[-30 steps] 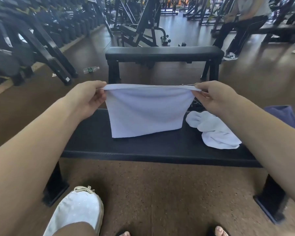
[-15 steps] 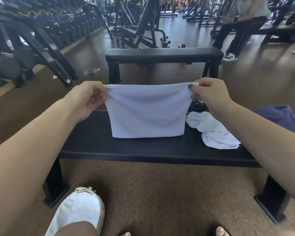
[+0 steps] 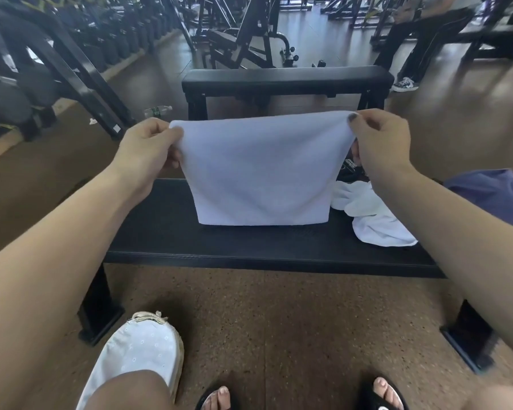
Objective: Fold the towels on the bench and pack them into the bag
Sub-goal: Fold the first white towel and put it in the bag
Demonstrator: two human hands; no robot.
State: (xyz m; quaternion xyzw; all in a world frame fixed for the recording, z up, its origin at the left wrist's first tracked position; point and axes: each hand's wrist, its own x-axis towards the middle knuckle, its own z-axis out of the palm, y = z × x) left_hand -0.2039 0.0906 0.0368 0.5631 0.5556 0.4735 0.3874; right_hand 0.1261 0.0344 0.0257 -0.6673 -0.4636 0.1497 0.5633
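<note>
A white towel (image 3: pixel 261 173) hangs folded in front of me, its lower edge resting on the black bench (image 3: pixel 219 247). My left hand (image 3: pixel 148 149) pinches its upper left corner and my right hand (image 3: pixel 379 140) pinches its upper right corner. A second white towel (image 3: pixel 373 220) lies crumpled on the bench to the right. Behind the right hand a dark bag (image 3: pixel 353 170) with white print shows only in part.
A purple cloth (image 3: pixel 492 193) lies at the bench's right end. A second black bench (image 3: pixel 288 81) stands behind, with dumbbell racks (image 3: pixel 42 63) at left and a water bottle (image 3: pixel 157 110) on the floor. A person (image 3: pixel 427 34) sits far right. A white shoe (image 3: pixel 139 356) rests by my feet.
Both hands have lifted the towel's top edge a little and drawn slightly closer together, so the top edge now bows upward instead of being pulled straight.
</note>
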